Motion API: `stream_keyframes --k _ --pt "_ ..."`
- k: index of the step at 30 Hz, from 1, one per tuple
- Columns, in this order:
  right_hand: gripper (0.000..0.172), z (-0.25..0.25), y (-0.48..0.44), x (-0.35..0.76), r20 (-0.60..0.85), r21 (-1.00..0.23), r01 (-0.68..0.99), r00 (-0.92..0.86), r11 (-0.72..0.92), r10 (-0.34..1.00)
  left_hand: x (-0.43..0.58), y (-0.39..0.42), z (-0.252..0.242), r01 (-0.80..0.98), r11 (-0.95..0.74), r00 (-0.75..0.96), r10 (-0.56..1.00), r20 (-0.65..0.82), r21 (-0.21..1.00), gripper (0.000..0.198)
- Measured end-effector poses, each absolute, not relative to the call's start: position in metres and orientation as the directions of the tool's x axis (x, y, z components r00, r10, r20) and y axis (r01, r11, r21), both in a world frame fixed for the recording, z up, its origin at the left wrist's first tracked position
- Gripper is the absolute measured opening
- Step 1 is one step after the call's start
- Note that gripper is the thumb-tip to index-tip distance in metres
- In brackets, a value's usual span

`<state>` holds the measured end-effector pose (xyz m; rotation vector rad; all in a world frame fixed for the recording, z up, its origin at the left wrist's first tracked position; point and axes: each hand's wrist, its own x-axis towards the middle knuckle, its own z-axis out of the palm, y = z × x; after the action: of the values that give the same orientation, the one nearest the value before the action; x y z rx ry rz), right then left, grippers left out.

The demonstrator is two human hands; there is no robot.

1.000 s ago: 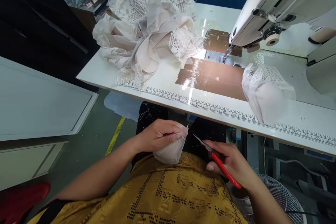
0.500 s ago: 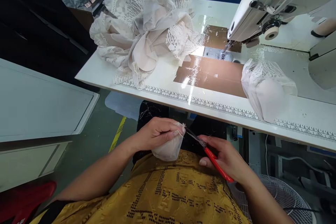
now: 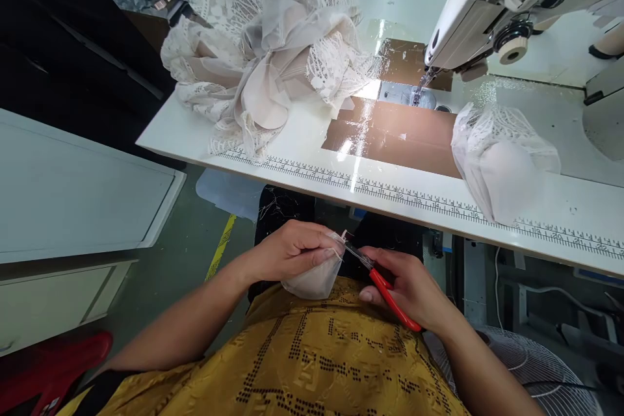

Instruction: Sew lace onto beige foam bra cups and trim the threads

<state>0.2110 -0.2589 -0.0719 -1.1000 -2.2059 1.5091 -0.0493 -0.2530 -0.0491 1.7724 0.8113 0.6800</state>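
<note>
Over my lap, my left hand pinches a pale sheer-covered cup piece, thumb and fingers gripping its upper edge. A thin strip of cloth or thread sticks up at that edge's right corner. My right hand holds red-handled scissors, pointed left. Their metal blades reach the corner of the cup piece beside my left fingertips. Whether the blades are closed on the cloth I cannot make out.
A sewing machine stands at the right of the white table, which has a printed ruler along its front edge. A heap of white lace pieces lies left, another lace cup right. A fan stands low at right.
The scissors and my right hand have shifted slightly left, bringing the blades closer to the cup piece's corner. The thin strip there now stands up more. My left hand stays nearly in place.
</note>
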Motion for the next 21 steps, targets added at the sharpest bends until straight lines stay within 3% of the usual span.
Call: stream_keyframes --k 10,21 --pt "0.045 -0.065 -0.253 0.204 -0.186 -0.881 0.428 -0.706 0.202 0.684 -0.048 -0.254 -0.057 0.199 -0.255 0.636 0.768 0.073 0.946 0.022" --pt "0.025 -0.075 -0.259 0.208 -0.189 -0.867 0.445 -0.709 0.223 0.68 -0.048 -0.254 -0.056 0.203 -0.248 0.649 0.758 0.059 0.947 0.021"
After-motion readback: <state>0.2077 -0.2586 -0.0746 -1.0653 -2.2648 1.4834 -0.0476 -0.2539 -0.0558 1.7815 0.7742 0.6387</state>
